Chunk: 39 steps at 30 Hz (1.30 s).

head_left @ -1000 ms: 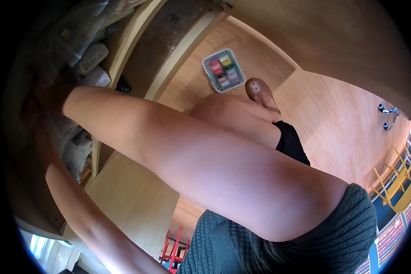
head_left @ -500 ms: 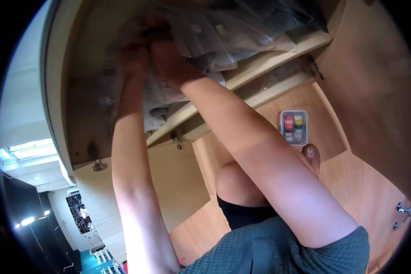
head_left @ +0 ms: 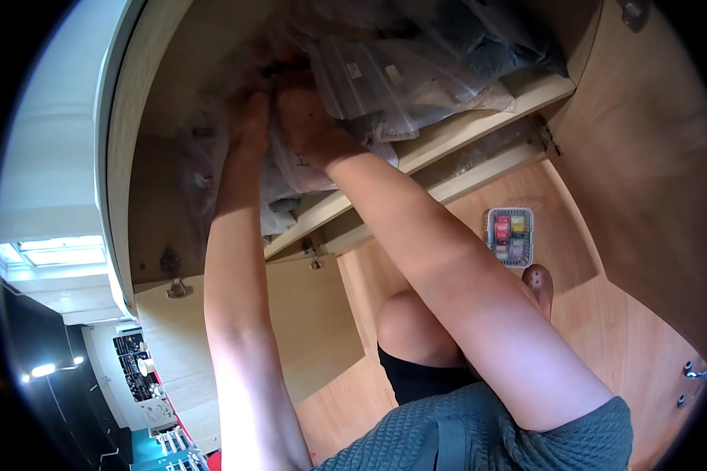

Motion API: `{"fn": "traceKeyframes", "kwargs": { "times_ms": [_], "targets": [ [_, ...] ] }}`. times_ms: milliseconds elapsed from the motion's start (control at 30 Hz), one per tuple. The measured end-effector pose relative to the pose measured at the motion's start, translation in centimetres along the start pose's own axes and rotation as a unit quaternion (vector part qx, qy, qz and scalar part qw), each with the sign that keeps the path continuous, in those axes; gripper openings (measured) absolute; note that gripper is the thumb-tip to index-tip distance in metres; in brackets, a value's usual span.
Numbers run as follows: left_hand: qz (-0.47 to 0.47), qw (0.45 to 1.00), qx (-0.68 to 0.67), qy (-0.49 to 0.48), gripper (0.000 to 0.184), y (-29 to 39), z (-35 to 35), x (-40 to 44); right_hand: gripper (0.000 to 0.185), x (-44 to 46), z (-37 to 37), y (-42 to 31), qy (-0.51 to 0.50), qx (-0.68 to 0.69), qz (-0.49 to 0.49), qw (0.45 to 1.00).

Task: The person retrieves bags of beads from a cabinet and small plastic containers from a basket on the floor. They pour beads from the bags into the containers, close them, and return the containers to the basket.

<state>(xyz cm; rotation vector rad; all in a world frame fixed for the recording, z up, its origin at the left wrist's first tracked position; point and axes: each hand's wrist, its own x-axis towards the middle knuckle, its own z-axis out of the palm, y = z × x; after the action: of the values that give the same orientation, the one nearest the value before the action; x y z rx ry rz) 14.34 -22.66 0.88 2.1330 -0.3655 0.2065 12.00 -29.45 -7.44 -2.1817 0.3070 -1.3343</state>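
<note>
Both my hands reach deep into a wooden cupboard, side by side among clear plastic bags. My left hand has its fingers curled at the upper part of a clear plastic bag. Right beside it, my right hand is also closed at the bag's top. Shadow and the hands themselves hide most of the fingertips. A small red and dark item shows dimly just beyond the fingers. More clear bags with small labels lie to the right of my right hand.
The cupboard shelf edge runs below the bags, with a lower compartment under it. Open doors with metal hinges flank the opening, including the right door. On the wooden floor stands a small basket of colourful packs, near my foot.
The whole view has shifted slightly, so the cupboard and basket appear lower and farther right. My hands stay together at the same bag and look sharper now.
</note>
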Motion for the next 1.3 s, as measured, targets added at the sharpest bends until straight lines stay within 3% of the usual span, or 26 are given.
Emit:
{"fn": "traceKeyframes", "kwargs": {
  "times_ms": [133, 200, 300, 367, 433, 500, 533, 567, 600, 667, 767, 833, 933, 1000, 1100, 1200, 1300],
  "targets": [
    [-0.141, 0.99, 0.008, -0.018, 0.026, 1.8, -0.2, 0.7, 0.019, -0.2, 0.2, -0.3, 0.01, -0.01, 0.001, 1.0],
    [-0.154, 0.988, 0.027, -0.008, 0.029, 1.3, 0.0, 2.2, 0.018, -0.3, 0.3, -0.2, 0.002, 0.015, -0.009, 1.0],
    [-0.095, 0.979, 0.178, -0.005, 0.037, 0.3, 0.1, 3.9, 0.018, -0.2, 0.4, -0.1, -0.007, -0.028, -0.019, 0.999],
    [-0.037, 0.941, 0.334, -0.038, 0.033, -4.3, -0.3, 9.3, 0.02, -0.5, 1.8, 0.2, 0.042, 0.112, 0.019, 0.993],
    [0.03, 0.844, 0.527, -0.099, 0.029, -3.4, 0.1, 9.7, 0.022, -0.6, 2.1, 0.4, 0.056, 0.136, 0.023, 0.989],
    [0.103, 0.655, 0.726, -0.182, 0.024, 4.0, 1.4, 5.7, 0.024, -0.6, 1.4, 0.2, 0.036, 0.045, -0.003, 0.998],
    [0.086, 0.796, 0.585, -0.13, 0.024, 2.0, 1.1, 6.7, 0.025, -0.6, 1.2, 0.2, 0.028, 0.002, -0.016, 0.999],
    [0.064, 0.902, 0.42, -0.073, 0.024, -1.8, 0.3, 8.6, 0.025, -0.7, 1.3, 0.1, 0.02, -0.038, -0.026, 0.999],
    [0.04, 0.971, 0.236, -0.013, 0.024, -3.9, 0.0, 9.6, 0.026, -0.8, 1.0, 0.0, 0.017, -0.053, -0.027, 0.998],
    [0.081, 0.955, 0.287, -0.001, 0.023, -2.0, 0.3, 8.3, 0.028, -0.9, 0.0, -0.2, 0.016, -0.057, -0.021, 0.998],
    [0.125, 0.955, 0.269, 0.017, 0.024, -2.0, 0.5, 7.7, 0.041, 0.7, -1.8, -0.3, -0.145, 0.06, 0.033, 0.987],
    [0.114, 0.963, 0.244, 0.008, 0.023, -3.4, 0.1, 8.4, 0.046, 1.2, -3.0, -0.5, -0.178, 0.129, 0.054, 0.974],
    [0.0, 0.981, 0.184, -0.054, 0.018, -4.0, -1.1, 9.1, 0.043, 0.7, -3.6, -0.8, -0.034, 0.212, 0.049, 0.976],
    [-0.135, 0.982, 0.069, -0.112, 0.013, 2.7, -0.9, 2.9, 0.037, 0.8, -1.9, -0.1, 0.059, 0.307, 0.044, 0.949],
    [-0.124, 0.978, 0.071, -0.151, 0.008, 2.8, -2.1, 2.9, 0.026, 0.6, -3.3, -1.1, 0.164, 0.33, 0.065, 0.927],
    [-0.146, 0.973, 0.005, -0.178, 0.008, 1.9, -2.6, 3.9, 0.017, 0.7, -4.2, -0.4, 0.138, 0.27, -0.007, 0.953],
    [-0.157, 0.971, -0.109, -0.144, 0.011, 1.0, -2.3, 4.1, 0.013, 0.6, -4.2, -0.7, 0.147, 0.256, -0.032, 0.955]
  ]
}}
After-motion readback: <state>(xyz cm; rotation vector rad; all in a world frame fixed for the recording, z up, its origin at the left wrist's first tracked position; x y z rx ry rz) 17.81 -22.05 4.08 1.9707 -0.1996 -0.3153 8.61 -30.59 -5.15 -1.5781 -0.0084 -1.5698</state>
